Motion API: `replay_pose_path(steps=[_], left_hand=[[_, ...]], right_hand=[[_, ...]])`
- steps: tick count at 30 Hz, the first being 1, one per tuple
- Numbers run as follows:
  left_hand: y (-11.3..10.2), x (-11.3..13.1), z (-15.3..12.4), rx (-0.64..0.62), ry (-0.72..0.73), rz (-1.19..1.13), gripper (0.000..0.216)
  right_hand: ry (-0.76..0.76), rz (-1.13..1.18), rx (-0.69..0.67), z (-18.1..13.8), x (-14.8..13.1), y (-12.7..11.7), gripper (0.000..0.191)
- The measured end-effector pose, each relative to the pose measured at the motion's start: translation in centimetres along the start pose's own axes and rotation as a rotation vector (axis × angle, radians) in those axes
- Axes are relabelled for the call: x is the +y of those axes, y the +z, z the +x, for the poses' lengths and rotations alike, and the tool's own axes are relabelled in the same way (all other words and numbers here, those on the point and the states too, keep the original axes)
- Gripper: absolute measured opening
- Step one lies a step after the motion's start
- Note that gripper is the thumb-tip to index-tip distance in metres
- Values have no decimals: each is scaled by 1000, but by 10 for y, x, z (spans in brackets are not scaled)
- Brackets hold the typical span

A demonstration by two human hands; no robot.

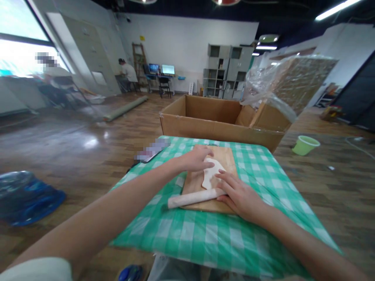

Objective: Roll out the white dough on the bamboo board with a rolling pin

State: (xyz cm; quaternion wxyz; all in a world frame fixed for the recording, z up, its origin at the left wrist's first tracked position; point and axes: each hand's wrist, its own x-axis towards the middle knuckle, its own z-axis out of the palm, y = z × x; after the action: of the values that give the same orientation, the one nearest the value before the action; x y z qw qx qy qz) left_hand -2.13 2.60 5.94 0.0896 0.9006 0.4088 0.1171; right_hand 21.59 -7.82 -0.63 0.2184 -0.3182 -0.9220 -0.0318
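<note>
A flat, irregular sheet of pale dough (211,175) lies on a wooden cutting board (230,157). My left hand (197,159) rests at the dough's upper left edge, its thumb over the dough and its fingers apart from the thumb. From the right, my right hand (241,195) reaches in with spread fingers, the tips touching the dough's right edge. A whitish rolling pin (190,198) lies across the near end of the board, its left end jutting past the edge. Its right end meets my right hand, between fingers and thumb.
A green-and-white checked cloth (254,238) covers the table. At its far left corner lies a phone-like device (155,150), partly blurred. Beyond stands a large open cardboard box (211,127). A light green bucket (305,145) is on the floor at right; people sit farther back.
</note>
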Motion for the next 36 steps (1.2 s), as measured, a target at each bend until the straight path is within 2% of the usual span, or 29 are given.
replay_pose_path(steps=[2, 5, 9, 12, 15, 18, 23, 26, 28, 30, 32, 34, 36], left_hand=[[2, -3, 24, -148, 45, 25, 51], [4, -3, 53, -358, 110, 43, 58], [-3, -3, 76, -561, 93, 13, 66], [-12, -4, 80, -703, 41, 0, 52], [-19, -7, 68, -773, 15, -52, 37], [-20, -10, 41, -726, -7, -122, 39], [-12, 2, -10, -520, -112, -137, 77], [-9, 15, -25, -512, -200, -88, 59], [-8, 19, -28, -577, -172, -116, 46], [-4, 17, -29, -565, -150, -182, 43], [2, 11, -31, -415, -175, -245, 43], [11, 4, -35, -201, -213, -283, 42], [20, 2, -42, -68, -289, -263, 47]], right_hand=[[-24, -21, 20, 2, -5, 1, 24], [-37, -18, 40, 0, -10, 1, 20], [-9, 48, 41, -7, -11, 3, 16], [13, 97, 16, -9, -11, 4, 16], [21, 109, 18, -9, -12, 4, 13], [21, 110, 28, -9, -12, 3, 11], [44, 142, 120, -10, -8, 0, 15], [77, 174, 214, -11, -4, -1, 17], [116, 199, 266, -12, 0, -1, 19], [170, 221, 317, -14, 4, -1, 20], [252, 237, 360, -15, 8, -1, 23], [363, 231, 409, -16, 11, -2, 26], [470, 217, 448, -17, 13, -4, 29]])
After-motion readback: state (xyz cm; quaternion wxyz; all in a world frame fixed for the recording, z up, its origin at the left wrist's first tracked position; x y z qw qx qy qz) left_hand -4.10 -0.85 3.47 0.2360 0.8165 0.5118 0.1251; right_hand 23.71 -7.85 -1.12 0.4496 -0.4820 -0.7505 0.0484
